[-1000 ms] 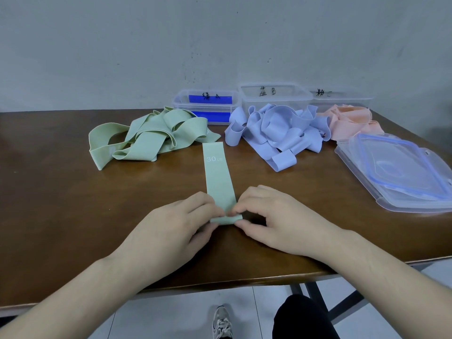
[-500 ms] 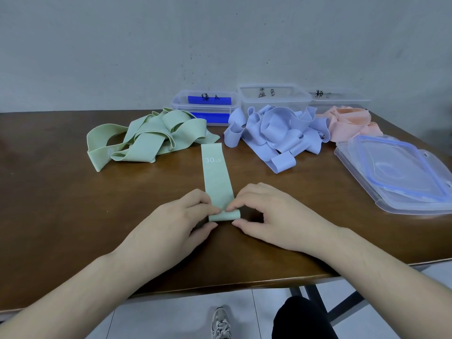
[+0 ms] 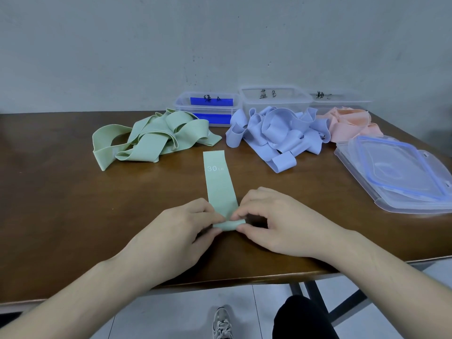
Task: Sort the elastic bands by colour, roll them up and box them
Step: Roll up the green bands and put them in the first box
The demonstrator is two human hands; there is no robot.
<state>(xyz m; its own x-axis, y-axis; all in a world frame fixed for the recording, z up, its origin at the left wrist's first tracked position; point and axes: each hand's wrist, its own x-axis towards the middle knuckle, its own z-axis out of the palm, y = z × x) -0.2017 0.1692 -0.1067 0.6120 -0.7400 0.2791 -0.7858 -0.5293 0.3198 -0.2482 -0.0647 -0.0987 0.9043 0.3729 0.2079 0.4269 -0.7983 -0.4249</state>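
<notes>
The fingers (image 3: 221,217) of the left hand (image 3: 178,231) and those of the right hand (image 3: 276,223) are curled and pinching the two ends of a small roll at the near end of one green band (image 3: 220,189), which lies flat on the desk (image 3: 61,216) and runs away toward 12 o'clock, its "30" print showing at the far end. By my reading the sorting is done and the rolling has only just begun: only a first turn or so is formed here, and most of this strip is still to be wound. Further out, at 11 o'clock, sits the loose green pile (image 3: 151,138); at 1 o'clock the blue pile (image 3: 276,133), and beyond it the pink pile (image 3: 352,123), none of them rolled. Behind stand three clear boxes (image 3: 274,99) with handwritten labels (I see no rolled band in any of them, though the leftmost holds something blue I cannot make out). Stacked lids (image 3: 401,172) lie at 2 o'clock near the desk's right edge. There is bare desk between the hands and the piles for rolling forward, and plenty to the left at 9 o'clock; the near edge is close under the wrists, so the roll had better travel away from it.
</notes>
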